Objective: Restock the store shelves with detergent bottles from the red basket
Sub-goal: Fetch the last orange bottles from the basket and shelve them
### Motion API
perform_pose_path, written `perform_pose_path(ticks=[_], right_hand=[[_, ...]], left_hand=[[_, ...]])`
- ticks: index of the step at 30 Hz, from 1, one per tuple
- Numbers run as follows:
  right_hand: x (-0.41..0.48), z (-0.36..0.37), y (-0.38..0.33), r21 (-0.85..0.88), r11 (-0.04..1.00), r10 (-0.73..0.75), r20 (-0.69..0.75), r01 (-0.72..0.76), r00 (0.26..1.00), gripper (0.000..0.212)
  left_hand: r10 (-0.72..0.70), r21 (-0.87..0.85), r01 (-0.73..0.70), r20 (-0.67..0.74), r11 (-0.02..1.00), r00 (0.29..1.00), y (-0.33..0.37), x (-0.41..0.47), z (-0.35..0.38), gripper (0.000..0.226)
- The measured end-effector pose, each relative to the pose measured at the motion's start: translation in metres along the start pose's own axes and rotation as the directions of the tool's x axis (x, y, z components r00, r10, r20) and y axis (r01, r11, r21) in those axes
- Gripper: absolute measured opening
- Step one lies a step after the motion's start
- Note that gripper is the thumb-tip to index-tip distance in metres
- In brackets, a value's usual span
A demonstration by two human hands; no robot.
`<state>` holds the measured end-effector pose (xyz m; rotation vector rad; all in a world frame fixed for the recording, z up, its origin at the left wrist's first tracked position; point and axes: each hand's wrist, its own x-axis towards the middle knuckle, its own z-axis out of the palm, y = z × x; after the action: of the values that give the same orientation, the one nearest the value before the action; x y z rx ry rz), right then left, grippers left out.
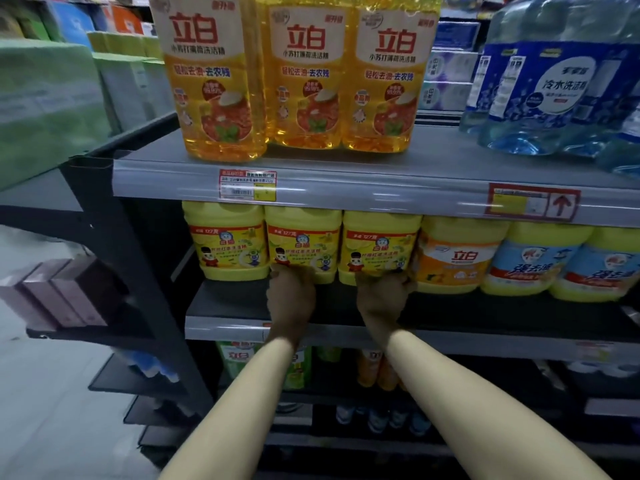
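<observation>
Three yellow detergent bottles with red-and-yellow labels stand in a row at the left of the middle shelf. My left hand reaches onto this shelf, its fingertips against the lower front of the second bottle. My right hand is at the base of the third bottle, with fingers wrapped round its lower right corner, beside an orange-labelled yellow bottle. The red basket is not in view.
Tall amber bottles and blue jugs stand on the upper shelf, whose grey edge overhangs my hands. More yellow bottles fill the middle shelf to the right. Lower shelves hold more bottles. A dark side rack stands at left.
</observation>
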<state>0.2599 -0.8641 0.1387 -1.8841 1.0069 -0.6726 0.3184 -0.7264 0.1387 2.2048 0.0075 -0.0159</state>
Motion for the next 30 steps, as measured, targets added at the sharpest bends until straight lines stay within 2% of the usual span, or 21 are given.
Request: perform_pose_path(ticks=[6,9,11,14,17,21,26,28,30], right_hand=[[0.000,0.001,0.008,0.028,1.000,-0.015,0.015,0.014,1.000,0.103],[-0.011,0.002,0.015,0.024,0.996,-0.082,-0.011,0.083,0.997,0.073],[-0.024,0.006,0.018,-0.014,0.985,-0.171,0.037,0.172,0.985,0.053],[-0.042,0.017,0.008,-0.036,0.978,-0.198,0.151,0.206,0.969,0.047],[-0.056,0.035,-0.005,-0.030,0.976,-0.205,0.202,0.216,0.958,0.043],[-0.067,0.055,-0.016,0.018,0.983,-0.180,0.193,0.180,0.964,0.046],[-0.066,0.077,-0.023,0.092,0.989,-0.132,0.154,0.119,0.979,0.066],[-0.067,0.083,-0.026,0.110,0.988,-0.123,0.155,0.107,0.980,0.072],[-0.067,0.086,-0.028,0.090,0.991,-0.108,0.149,0.095,0.983,0.077]], left_hand=[[0.068,0.028,-0.069,0.017,0.997,0.998,-0.009,0.001,-0.006,0.055],[0.112,0.096,-0.115,0.031,0.989,0.993,-0.020,0.004,-0.019,0.038],[0.139,0.124,-0.138,0.001,0.983,0.990,-0.032,0.006,-0.033,0.036],[0.108,0.146,-0.096,-0.077,0.985,0.991,-0.054,0.011,-0.056,0.033],[0.041,0.095,-0.028,-0.138,0.995,0.990,-0.070,0.019,-0.079,0.034],[0.001,0.039,0.006,-0.176,0.999,0.984,-0.068,0.025,-0.100,0.034],[-0.053,-0.036,0.049,-0.131,0.998,0.990,-0.071,0.039,-0.104,0.083],[-0.052,-0.057,0.045,-0.132,0.997,0.990,-0.072,0.042,-0.104,0.089],[-0.040,-0.054,0.033,-0.130,0.998,0.991,-0.071,0.044,-0.103,0.086]])
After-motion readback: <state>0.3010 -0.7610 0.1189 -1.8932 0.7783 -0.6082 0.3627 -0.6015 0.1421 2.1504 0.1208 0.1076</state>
